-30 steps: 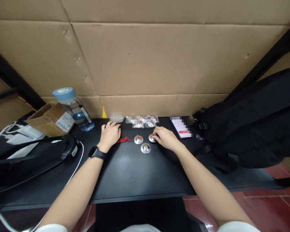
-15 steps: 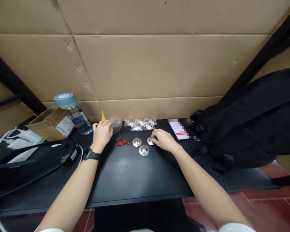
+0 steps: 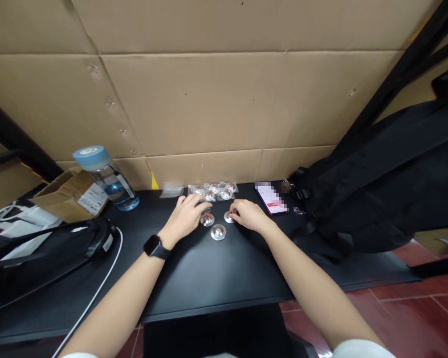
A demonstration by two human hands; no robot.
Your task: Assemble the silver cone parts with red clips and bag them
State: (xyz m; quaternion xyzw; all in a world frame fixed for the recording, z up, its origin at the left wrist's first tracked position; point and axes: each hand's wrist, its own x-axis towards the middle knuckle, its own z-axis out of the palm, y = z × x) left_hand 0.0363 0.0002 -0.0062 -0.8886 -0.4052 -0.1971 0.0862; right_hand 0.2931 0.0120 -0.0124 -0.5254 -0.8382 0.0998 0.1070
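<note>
My right hand (image 3: 248, 215) is closed in a pinch at a small silver metal disc (image 3: 227, 219), with the red piece at its centre between the fingertips. My left hand (image 3: 185, 217) reaches over a second disc (image 3: 207, 220) with a red piece on it. Its fingers are bent together around what looks like a thin clear plastic bag (image 3: 206, 205), mostly hidden. A third disc (image 3: 218, 232), without a red piece, lies flat in front of the two. The loose red pieces are hidden behind my left hand.
Several bagged discs (image 3: 212, 191) lie against the cardboard wall, beside a stack of clear bags (image 3: 171, 190). A phone (image 3: 272, 198) and black backpack (image 3: 373, 179) are at right. At left are a water bottle (image 3: 114, 181), an open carton (image 3: 72, 196), a black bag (image 3: 52, 253) and a white cable (image 3: 106, 276).
My left hand has moved right and nearer, from the clear bags to the discs, covering the loose red pieces. My right hand stays at its disc. The view has shifted slightly.
</note>
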